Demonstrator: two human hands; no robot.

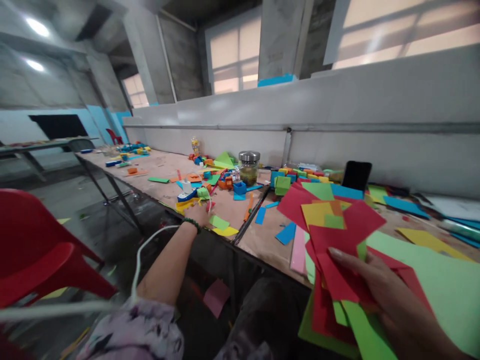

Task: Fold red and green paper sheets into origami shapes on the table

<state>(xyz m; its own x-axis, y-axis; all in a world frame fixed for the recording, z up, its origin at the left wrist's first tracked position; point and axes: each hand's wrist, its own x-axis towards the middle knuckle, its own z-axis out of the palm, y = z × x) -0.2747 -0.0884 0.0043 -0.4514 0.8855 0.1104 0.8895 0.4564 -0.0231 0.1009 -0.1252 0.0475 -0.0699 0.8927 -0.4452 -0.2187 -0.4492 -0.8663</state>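
My right hand (378, 290) grips a fanned stack of coloured paper sheets (337, 235), mostly red with green and yellow pieces, held over the near edge of the table (270, 245). My left hand (200, 212) reaches far out to the table edge on the left, with a green bead bracelet on its wrist. It rests among small green and yellow paper scraps (221, 226) next to a white and blue tape dispenser (186, 192). Its fingers are mostly hidden behind the scraps. A white cable runs along my left forearm.
Loose paper pieces and coloured blocks (296, 175) litter the long wooden table. A glass jar with a metal lid (249, 167) stands mid-table, and a black phone (356, 175) leans against the grey wall. A red plastic chair (37, 245) is at left.
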